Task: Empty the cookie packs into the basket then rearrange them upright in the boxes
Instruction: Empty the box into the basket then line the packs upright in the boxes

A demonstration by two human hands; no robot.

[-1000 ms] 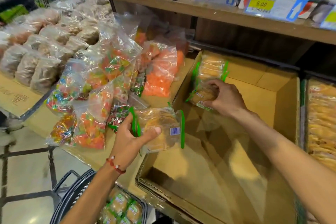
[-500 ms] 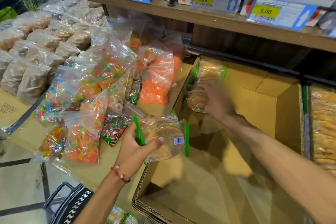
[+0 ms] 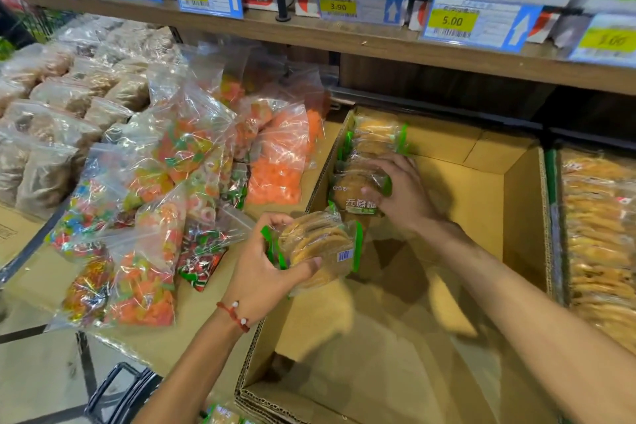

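**Head view.** The left hand [image 3: 261, 272] is holding a cookie pack [image 3: 320, 248] just over the near-left edge of the box [image 3: 516, 217], in the middle of the frame. Its grip is wrapping the pack's green-edged end, thumb across the front and fingers behind. The pack is therefore hanging tilted and edge-on, probably ready to be slotted in upright.

The right hand [image 3: 402, 193] is reaching to the box's far-left corner, where a short row [image 3: 371, 134] of packs is standing on edge against the left wall. Its grip is cupping the front pack of that row, fingers curled over the top and thumb on the printed face. Judging by the pose, it is bracing the row so that nothing is toppling forward onto the bare floor of the box.

Most of the box is showing bare cardboard, so the refilling is looking barely begun.

At the bottom edge, left of centre, the basket [image 3: 113, 389] is sitting below the display. A few spare packs [image 3: 220, 416] are peeking out, seemingly inside it and waiting their turn.

Candy bags [image 3: 155, 200] are lying heaped across the left half of the frame, apart from the job. At the right edge a neighbour box [image 3: 599, 234] is packed tight with cookies, likely showing the arrangement wanted.
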